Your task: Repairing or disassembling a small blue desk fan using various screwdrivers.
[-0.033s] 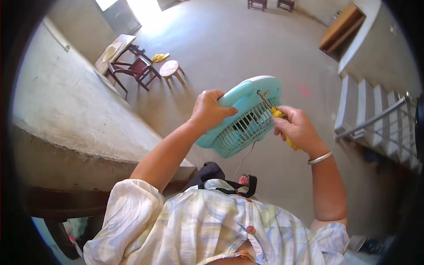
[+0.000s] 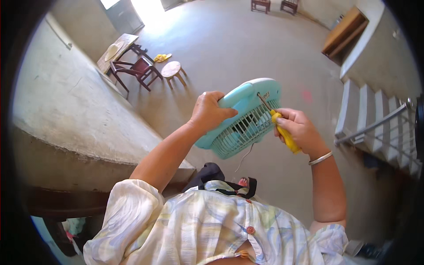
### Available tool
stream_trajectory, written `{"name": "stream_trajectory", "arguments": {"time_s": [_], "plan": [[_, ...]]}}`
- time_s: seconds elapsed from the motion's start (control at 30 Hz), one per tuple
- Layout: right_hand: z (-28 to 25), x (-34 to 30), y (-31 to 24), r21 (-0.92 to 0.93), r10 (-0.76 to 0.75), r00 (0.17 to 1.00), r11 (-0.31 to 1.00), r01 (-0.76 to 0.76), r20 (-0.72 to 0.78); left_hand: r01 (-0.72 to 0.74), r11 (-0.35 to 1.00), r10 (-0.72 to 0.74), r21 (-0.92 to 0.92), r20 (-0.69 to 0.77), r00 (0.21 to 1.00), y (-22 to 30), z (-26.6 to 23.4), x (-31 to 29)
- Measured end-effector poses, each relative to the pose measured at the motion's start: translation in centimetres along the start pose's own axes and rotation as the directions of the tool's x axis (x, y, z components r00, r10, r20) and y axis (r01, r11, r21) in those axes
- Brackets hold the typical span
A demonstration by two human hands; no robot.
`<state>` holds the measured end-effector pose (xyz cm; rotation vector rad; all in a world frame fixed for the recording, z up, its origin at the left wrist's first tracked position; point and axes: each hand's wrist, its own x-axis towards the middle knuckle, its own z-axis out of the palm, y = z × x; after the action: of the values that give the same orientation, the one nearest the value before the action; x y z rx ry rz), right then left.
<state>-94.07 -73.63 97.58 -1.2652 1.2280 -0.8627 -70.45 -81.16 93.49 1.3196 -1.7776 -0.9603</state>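
A turquoise box fan [image 2: 242, 88] with a slatted grille is held up in front of me, tilted. My left hand [image 2: 211, 111] is wrapped over its left edge, thumb on the casing. A screwdriver [image 2: 287, 134] with a yellow handle and thin metal shaft is pinched in the fingers of my right hand [image 2: 301, 128]. The shaft's tip meets the casing near the upper corner, at what looks like a screw hole. A thin pale cord [image 2: 244, 158] hangs from the fan's lower side.
Beside a table [image 2: 128, 42] at far left stand a dark wooden chair [image 2: 142, 67] and a round stool [image 2: 171, 69]. A pale wall [image 2: 79, 97] runs along my left. Stairs [image 2: 364, 110] with a metal handrail [image 2: 380, 121] rise at right, below a wooden cabinet [image 2: 342, 33].
The yellow handle has turned in my right hand, and more of it shows now. My right fingers have shifted slightly on it. My left hand and the fan have barely moved.
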Motion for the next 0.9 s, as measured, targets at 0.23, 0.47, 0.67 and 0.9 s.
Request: {"name": "stream_trajectory", "arguments": {"time_s": [0.23,0.47,0.67,0.9], "plan": [[0.7,5.3,-1.4,-0.966,-0.604,0.754,-0.155,0.207,0.258,0.105,0.994,-0.106,-0.017,-0.078,0.991,-0.9,-0.9,2.4],[-1.5,10.2,-0.5,-0.908,-0.561,0.801,0.194,0.372,0.209,0.048,0.991,-0.062,-0.121,-0.11,0.992,-3.5,0.5,4.7],[-0.4,12.8,-2.4,-0.574,0.027,0.999,0.819,0.0,0.038,0.009,0.995,0.008,0.099,-0.172,0.985,-2.6,-1.1,7.2],[0.3,16.7,-0.5,-0.959,-0.467,0.869,0.131,0.251,0.164,0.109,0.994,-0.11,-0.017,-0.184,0.977,-4.7,-2.2,9.4]]}}
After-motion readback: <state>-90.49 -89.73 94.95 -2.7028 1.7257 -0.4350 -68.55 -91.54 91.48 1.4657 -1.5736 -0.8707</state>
